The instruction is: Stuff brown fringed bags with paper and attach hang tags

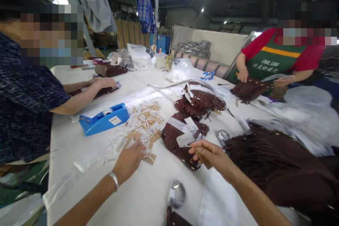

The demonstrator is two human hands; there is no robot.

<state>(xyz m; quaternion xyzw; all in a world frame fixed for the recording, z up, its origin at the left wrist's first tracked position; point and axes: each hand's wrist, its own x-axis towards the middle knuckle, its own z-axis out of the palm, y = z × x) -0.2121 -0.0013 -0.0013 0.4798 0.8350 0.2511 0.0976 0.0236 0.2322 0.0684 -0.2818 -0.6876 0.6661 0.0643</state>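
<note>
My left hand, with a silver bracelet at the wrist, reaches into a pile of brown paper hang tags with white strings. Its fingers are pinched together at the pile's near edge; what lies between them is hidden. My right hand is closed on a small brown hang tag. Just beyond it lies a dark brown fringed bag with white wrapping strips. A clear plastic piece rests on that bag, close to my right fingertips.
A blue tape dispenser stands left of the tags. More fringed bags lie stacked behind and at right. Wrapped metal rings sit near the front. One co-worker works at left, another holds a fringed bag across the table.
</note>
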